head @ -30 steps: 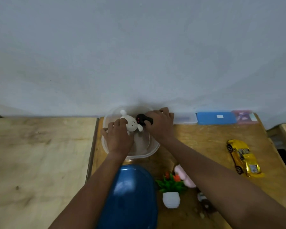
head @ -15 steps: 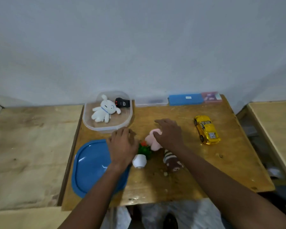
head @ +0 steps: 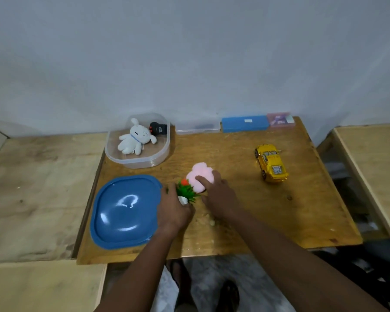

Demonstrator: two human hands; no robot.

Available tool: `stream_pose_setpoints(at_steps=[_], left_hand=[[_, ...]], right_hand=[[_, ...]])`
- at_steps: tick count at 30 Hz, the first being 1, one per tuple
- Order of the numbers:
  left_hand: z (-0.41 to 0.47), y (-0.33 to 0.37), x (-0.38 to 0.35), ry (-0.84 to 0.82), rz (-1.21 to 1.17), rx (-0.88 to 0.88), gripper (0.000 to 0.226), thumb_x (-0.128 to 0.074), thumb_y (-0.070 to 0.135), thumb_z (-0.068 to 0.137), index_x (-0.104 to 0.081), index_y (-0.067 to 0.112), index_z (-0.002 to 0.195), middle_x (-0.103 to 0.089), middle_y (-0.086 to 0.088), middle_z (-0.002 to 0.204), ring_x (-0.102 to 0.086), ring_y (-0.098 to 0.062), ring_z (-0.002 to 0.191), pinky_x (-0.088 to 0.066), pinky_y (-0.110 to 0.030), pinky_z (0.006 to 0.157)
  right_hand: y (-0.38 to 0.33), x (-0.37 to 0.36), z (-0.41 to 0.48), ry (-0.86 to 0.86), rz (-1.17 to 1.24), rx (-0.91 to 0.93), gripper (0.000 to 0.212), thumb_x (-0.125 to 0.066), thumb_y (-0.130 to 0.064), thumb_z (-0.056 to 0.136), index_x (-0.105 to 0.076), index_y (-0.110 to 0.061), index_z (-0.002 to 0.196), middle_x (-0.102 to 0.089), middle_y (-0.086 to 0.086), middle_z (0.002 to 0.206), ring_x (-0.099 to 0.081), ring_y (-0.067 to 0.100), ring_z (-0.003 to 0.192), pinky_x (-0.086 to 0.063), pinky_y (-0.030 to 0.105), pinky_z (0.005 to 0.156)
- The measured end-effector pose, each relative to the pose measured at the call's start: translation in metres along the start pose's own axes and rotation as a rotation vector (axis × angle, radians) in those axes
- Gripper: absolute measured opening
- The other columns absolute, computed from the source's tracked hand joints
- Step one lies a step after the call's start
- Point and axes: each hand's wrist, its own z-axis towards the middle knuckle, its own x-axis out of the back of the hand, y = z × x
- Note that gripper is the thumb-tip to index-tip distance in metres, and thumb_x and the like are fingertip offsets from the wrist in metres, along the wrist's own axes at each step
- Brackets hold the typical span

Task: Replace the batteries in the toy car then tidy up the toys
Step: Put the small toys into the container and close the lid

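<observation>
My left hand [head: 173,209] grips the white pot of a small toy plant [head: 186,191] with green leaves and an orange top, in the middle of the wooden table. My right hand [head: 220,198] holds a pink plush toy [head: 199,175] just right of the plant, with the index finger lying across its top. The yellow toy car [head: 271,163] stands alone at the right. At the back left, a clear plastic container [head: 154,162] holds a white plush rabbit [head: 134,139] and a black remote [head: 158,127].
The container's blue lid [head: 124,210] lies at the front left, touching my left hand. A clear case [head: 197,127], a blue box [head: 244,124] and a pink box [head: 280,120] line the wall. Lower wooden surfaces flank the table on both sides.
Both hands left the container, with the rabbit and remote lying inside it, and came back to the table's middle. They now hold the toy plant and the pink plush.
</observation>
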Motion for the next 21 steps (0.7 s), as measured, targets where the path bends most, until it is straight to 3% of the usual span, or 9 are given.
stream_pose_setpoints(at_steps=[4, 8, 13, 17, 21], left_hand=[[-0.004, -0.007, 0.005, 0.091, -0.104, 0.014, 0.051, -0.078, 0.028, 0.074, -0.045, 0.024, 0.113, -0.045, -0.001, 0.119, -0.053, -0.023, 0.095, -0.043, -0.033, 0.076], [0.000, -0.014, 0.029, 0.267, -0.217, -0.069, 0.049, -0.081, 0.029, 0.077, -0.049, 0.020, 0.113, -0.047, 0.003, 0.113, -0.045, -0.008, 0.097, -0.038, -0.026, 0.079], [0.053, -0.022, 0.089, 0.481, -0.320, -0.141, 0.051, -0.082, 0.023, 0.078, -0.050, 0.013, 0.116, -0.049, -0.002, 0.113, -0.048, -0.015, 0.101, -0.046, -0.034, 0.080], [0.117, -0.031, 0.142, 0.537, -0.291, -0.136, 0.051, -0.082, 0.022, 0.075, -0.052, 0.009, 0.114, -0.048, -0.004, 0.113, -0.049, -0.020, 0.102, -0.041, -0.029, 0.083], [0.171, -0.049, 0.168, 0.458, -0.208, -0.099, 0.045, -0.079, 0.029, 0.074, -0.048, 0.017, 0.104, -0.044, -0.002, 0.109, -0.052, -0.023, 0.094, -0.041, -0.031, 0.075]], right_hand=[[0.001, -0.001, 0.004, 0.101, 0.211, -0.070, 0.029, -0.053, -0.025, 0.090, -0.047, -0.031, 0.117, -0.042, -0.001, 0.123, -0.053, 0.026, 0.101, -0.037, 0.029, 0.069], [-0.007, 0.009, 0.010, 0.159, 0.311, -0.105, 0.025, -0.054, -0.008, 0.088, -0.057, -0.024, 0.106, -0.048, 0.001, 0.107, -0.052, 0.015, 0.079, -0.036, 0.017, 0.060], [-0.060, 0.041, 0.070, 0.422, 0.437, -0.015, 0.021, -0.067, -0.003, 0.082, -0.058, -0.012, 0.099, -0.053, 0.009, 0.103, -0.050, 0.016, 0.093, -0.032, 0.010, 0.062], [-0.135, 0.067, 0.135, 0.659, 0.530, 0.096, 0.019, -0.063, 0.000, 0.080, -0.055, -0.011, 0.093, -0.048, 0.007, 0.096, -0.040, 0.006, 0.080, -0.031, 0.019, 0.062], [-0.187, 0.057, 0.189, 0.605, 0.526, 0.112, 0.022, -0.056, -0.006, 0.084, -0.053, -0.018, 0.102, -0.043, 0.005, 0.109, -0.053, 0.019, 0.088, -0.049, 0.030, 0.071]])
